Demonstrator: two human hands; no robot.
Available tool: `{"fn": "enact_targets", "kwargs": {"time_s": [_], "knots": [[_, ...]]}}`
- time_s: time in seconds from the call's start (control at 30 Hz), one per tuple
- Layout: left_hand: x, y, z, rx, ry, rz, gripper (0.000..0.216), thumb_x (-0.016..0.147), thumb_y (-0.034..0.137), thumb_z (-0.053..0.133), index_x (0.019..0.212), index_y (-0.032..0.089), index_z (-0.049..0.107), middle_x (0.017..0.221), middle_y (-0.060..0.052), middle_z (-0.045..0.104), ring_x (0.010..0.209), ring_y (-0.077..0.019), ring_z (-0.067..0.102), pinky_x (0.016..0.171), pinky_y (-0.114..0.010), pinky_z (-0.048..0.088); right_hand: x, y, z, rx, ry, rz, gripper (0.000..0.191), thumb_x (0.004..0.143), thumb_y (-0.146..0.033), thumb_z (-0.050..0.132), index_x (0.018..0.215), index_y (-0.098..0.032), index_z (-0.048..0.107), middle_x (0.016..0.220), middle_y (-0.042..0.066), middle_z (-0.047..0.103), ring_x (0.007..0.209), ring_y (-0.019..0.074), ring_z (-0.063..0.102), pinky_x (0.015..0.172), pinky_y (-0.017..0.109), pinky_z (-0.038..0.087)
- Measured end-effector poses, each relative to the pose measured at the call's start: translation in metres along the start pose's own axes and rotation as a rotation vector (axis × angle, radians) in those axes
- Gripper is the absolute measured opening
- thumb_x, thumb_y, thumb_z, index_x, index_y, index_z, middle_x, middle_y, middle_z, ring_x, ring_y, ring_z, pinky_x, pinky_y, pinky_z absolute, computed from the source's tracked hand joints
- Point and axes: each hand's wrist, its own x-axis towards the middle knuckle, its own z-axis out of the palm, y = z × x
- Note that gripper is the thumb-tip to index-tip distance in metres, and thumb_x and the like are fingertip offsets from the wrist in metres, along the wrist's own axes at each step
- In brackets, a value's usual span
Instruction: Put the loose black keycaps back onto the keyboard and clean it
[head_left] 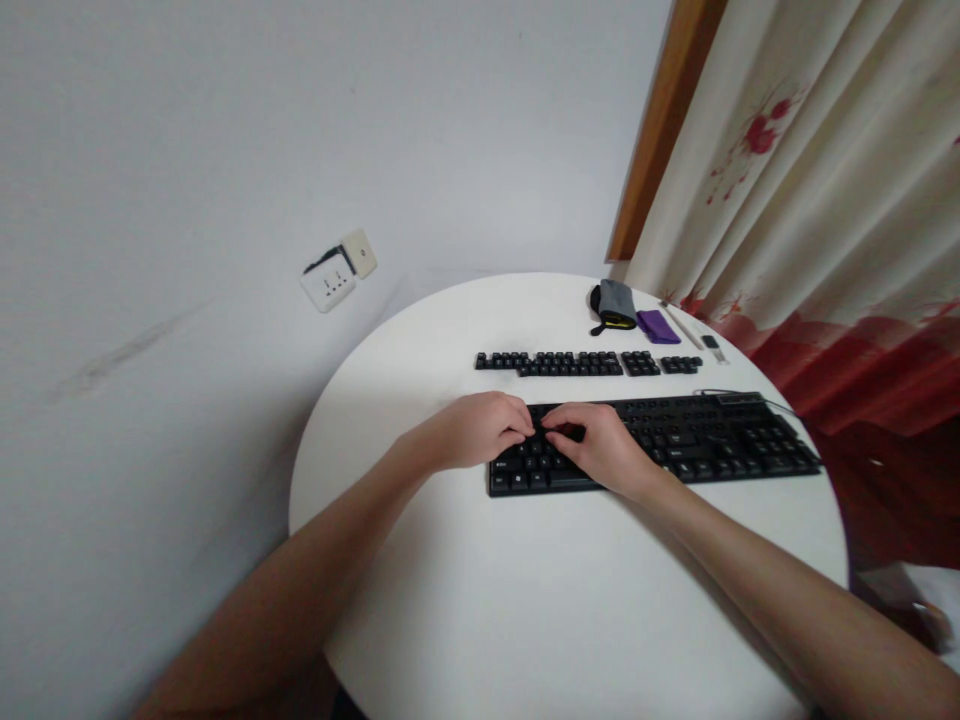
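Observation:
A black keyboard [712, 440] lies on the round white table [600, 590], and its upper rows look bare of keycaps. Over its left end, my left hand [480, 430] is closed, thumb and fingertips pinched together at the upper-left keys. Just to the right, my right hand [604, 445] curls its thumb and index finger towards the same spot, fingertips nearly meeting. Anything between either hand's fingertips is too small to make out. Behind the keyboard, loose black keycaps [570, 364] stand in rows, split into several groups.
At the back right lie a grey pouch [617, 302], a purple cloth [658, 327], a thin light-coloured stick-like tool [684, 326] and a small clear-and-black item [714, 347]. A cable [780, 407] runs behind the keyboard. Wall with sockets [328, 283] borders the left, a curtain [810, 200] the right.

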Motion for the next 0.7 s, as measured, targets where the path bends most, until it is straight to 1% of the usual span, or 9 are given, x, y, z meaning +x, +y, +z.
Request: {"fn": "enact_targets", "kwargs": {"time_s": [0.1, 0.23, 0.43, 0.6, 0.7], "knots": [[0.000, 0.001, 0.000, -0.001, -0.014, -0.008, 0.022, 0.090, 0.010, 0.056, 0.094, 0.020, 0.075, 0.104, -0.004, 0.071, 0.092, -0.0162, 0.066, 0.084, -0.026, 0.048, 0.001, -0.001, 0.001, 0.018, -0.014, -0.009, 0.014, 0.081, -0.010, 0.067, 0.087, -0.021, 0.075, 0.094, 0.003, 0.075, 0.087, 0.0184, 0.069, 0.084, 0.032, 0.052], [0.001, 0.001, 0.000, -0.018, -0.013, -0.020, 0.022, 0.090, 0.011, 0.055, 0.096, 0.019, 0.075, 0.103, -0.005, 0.071, 0.091, -0.0163, 0.066, 0.085, -0.026, 0.048, 0.001, -0.004, 0.003, -0.019, -0.005, -0.028, 0.012, 0.082, -0.010, 0.068, 0.082, -0.020, 0.074, 0.091, 0.003, 0.075, 0.085, 0.0186, 0.068, 0.083, 0.033, 0.052], [0.000, 0.002, 0.000, -0.050, -0.004, -0.033, 0.022, 0.090, 0.012, 0.055, 0.096, 0.019, 0.075, 0.101, -0.006, 0.071, 0.090, -0.0169, 0.066, 0.086, -0.027, 0.049, 0.001, -0.010, 0.001, -0.131, -0.044, -0.074, 0.019, 0.085, -0.006, 0.059, 0.085, -0.019, 0.073, 0.091, 0.005, 0.073, 0.088, 0.0191, 0.066, 0.083, 0.033, 0.050], [0.001, 0.003, -0.001, -0.059, -0.006, -0.032, 0.022, 0.090, 0.012, 0.054, 0.095, 0.018, 0.075, 0.100, -0.007, 0.071, 0.091, -0.0168, 0.066, 0.087, -0.027, 0.048, 0.001, -0.009, -0.001, -0.180, -0.054, -0.096, 0.019, 0.086, -0.006, 0.059, 0.085, -0.020, 0.072, 0.090, 0.005, 0.073, 0.088, 0.0196, 0.064, 0.083, 0.034, 0.049], [0.001, 0.003, -0.001, -0.066, -0.008, -0.025, 0.023, 0.091, 0.012, 0.053, 0.095, 0.018, 0.075, 0.101, -0.006, 0.070, 0.092, -0.0169, 0.065, 0.088, -0.028, 0.048, 0.000, -0.011, -0.003, -0.217, -0.078, -0.116, 0.019, 0.086, -0.007, 0.059, 0.087, -0.020, 0.073, 0.095, 0.006, 0.072, 0.093, 0.0206, 0.062, 0.085, 0.036, 0.049]]}}
